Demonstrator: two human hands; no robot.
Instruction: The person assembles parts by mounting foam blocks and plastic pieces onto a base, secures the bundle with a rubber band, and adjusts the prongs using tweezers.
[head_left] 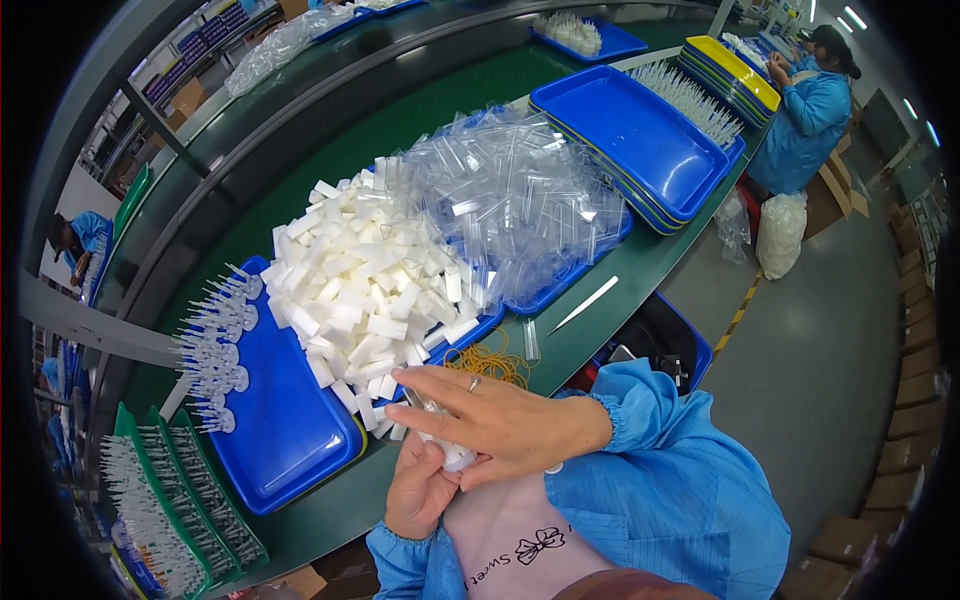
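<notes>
Close to my body, at the table's near edge, both my hands meet around a small white plastic part with a round base (457,455). My left hand (415,490) grips it from below, thumb against its side. Over the top lies my right hand (510,415), a ring on one finger, its long fingers reaching across the part and its thumb near the base. Something clear shows between the right fingers; most of the part is hidden. Just beyond are a heap of white foam blocks (365,270), yellow rubber bands (490,362) and a pile of clear plastic sleeves (525,195).
White tweezers (583,304) lie on the green table. A blue tray (285,425) at left carries white spiky parts (222,350) along its edge, beside green racks (180,490). Stacked blue trays (640,130) stand at far right. A co-worker (805,115) sits beyond them.
</notes>
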